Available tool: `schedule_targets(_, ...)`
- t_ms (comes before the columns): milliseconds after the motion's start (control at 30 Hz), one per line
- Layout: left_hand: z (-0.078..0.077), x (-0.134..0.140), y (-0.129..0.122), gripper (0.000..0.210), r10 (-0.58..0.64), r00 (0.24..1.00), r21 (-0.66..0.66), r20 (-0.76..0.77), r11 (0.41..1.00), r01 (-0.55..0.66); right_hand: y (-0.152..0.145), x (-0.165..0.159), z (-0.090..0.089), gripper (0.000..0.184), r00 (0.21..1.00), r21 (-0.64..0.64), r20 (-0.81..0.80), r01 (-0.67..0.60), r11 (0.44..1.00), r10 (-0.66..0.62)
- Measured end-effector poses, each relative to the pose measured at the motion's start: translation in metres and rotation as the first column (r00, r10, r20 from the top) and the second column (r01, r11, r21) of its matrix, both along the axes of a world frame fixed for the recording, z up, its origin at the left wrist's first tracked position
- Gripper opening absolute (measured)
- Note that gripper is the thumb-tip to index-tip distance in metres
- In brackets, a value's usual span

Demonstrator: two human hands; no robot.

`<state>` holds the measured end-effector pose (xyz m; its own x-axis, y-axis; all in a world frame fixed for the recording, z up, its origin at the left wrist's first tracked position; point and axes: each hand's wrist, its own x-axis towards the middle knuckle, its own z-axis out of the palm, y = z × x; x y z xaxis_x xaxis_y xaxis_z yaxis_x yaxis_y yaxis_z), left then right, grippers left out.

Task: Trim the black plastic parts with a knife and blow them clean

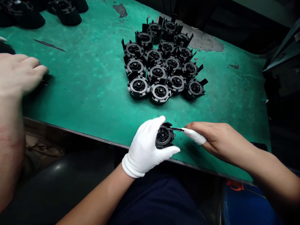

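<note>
At the near tabletop point(93, 103) edge, a white-gloved left hand point(146, 147) closes its fingers around a round black plastic part point(164, 137). The right hand point(217, 140) pinches a thin blade point(177, 129) against its rim. Open green surface lies beyond, then a cluster of matching parts point(161, 67). A co-worker's hand point(18, 73) rests far left.

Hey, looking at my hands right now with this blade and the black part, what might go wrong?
The blade in your right hand points toward the gloved left hand gripping the part; a slip might cut the glove or fingers. You hold the part in the air over the table edge, so if dropped it would likely fall to the floor. Another person's hand rests at the left; a sudden sideways move may bump it.
</note>
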<state>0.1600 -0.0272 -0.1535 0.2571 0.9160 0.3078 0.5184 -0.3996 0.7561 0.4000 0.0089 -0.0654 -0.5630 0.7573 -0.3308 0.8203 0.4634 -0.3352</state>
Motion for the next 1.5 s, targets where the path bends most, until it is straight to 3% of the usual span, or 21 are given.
schedule_targets(233, 0.002, 0.001, 0.002, 0.090, 0.003, 1.000, -0.008, -0.020, 1.000, -0.003, 0.006, -0.007, -0.010, 0.027, 0.969, 0.108, 0.221, -0.141, 0.984, 0.115)
schedule_targets(500, 0.003, 0.002, 0.003, 0.087, 0.006, 1.000, -0.026, -0.010, 1.000, -0.006, 0.017, -0.008, -0.011, 0.030, 0.956, 0.191, 0.242, -0.215, 0.958, 0.166)
schedule_targets(600, 0.003, 0.002, 0.004, 0.088, -0.003, 1.000, -0.030, -0.018, 1.000, 0.002, 0.019, -0.008, -0.009, 0.032, 0.960, 0.144, 0.233, -0.191, 0.971, 0.154)
schedule_targets(867, 0.003, 0.001, 0.004, 0.087, -0.006, 1.000, -0.013, -0.023, 1.000, 0.006, -0.001, 0.001, -0.007, 0.027, 0.987, -0.134, 0.139, -0.061, 0.989, 0.080)
schedule_targets(1033, 0.002, 0.001, 0.004, 0.088, -0.002, 1.000, 0.002, -0.019, 1.000, 0.002, -0.013, 0.001, -0.008, 0.031, 0.996, -0.106, 0.091, 0.021, 0.994, -0.011)
schedule_targets(1300, 0.001, 0.001, 0.003, 0.087, -0.005, 1.000, 0.007, -0.016, 1.000, 0.005, -0.012, 0.002, -0.004, 0.028, 0.997, 0.009, 0.074, 0.000, 1.000, -0.001)
schedule_targets(1500, 0.000, 0.001, 0.001, 0.086, -0.002, 1.000, 0.002, -0.010, 1.000, 0.002, -0.042, -0.011, -0.016, 0.034, 0.994, 0.011, 0.066, 0.089, 0.996, -0.089)
